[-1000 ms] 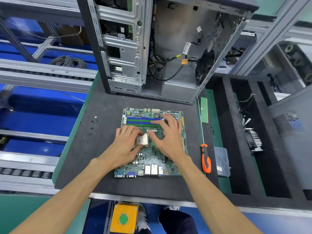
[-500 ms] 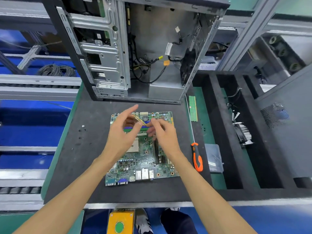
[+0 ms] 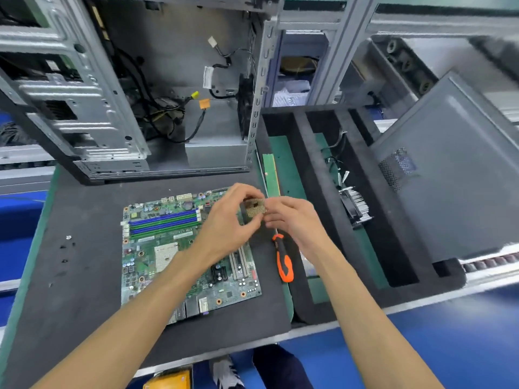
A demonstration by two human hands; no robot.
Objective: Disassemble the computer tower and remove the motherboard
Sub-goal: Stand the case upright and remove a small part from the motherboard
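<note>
The green motherboard (image 3: 165,248) lies flat on the dark foam mat (image 3: 84,276), with blue and green memory slots near its far edge and a bare white processor socket (image 3: 165,255). Behind it stands the opened computer tower (image 3: 134,88), loose cables hanging inside. My left hand (image 3: 227,223) and my right hand (image 3: 295,220) meet above the board's far right corner. Between their fingertips they pinch a small square processor chip (image 3: 255,208), its gold pin side turned up toward me.
An orange-and-black screwdriver (image 3: 283,259) lies just right of the board. A green memory stick (image 3: 271,175) rests beside the tower's base. Black foam trays (image 3: 323,209) to the right hold a finned heatsink (image 3: 355,206). A grey side panel (image 3: 455,175) leans at far right. Small screws (image 3: 66,245) dot the mat's left.
Both hands lifted the chip off the socket and carried it up and to the right, past the board's corner. The socket now shows bare. The camera view has swung rightward.
</note>
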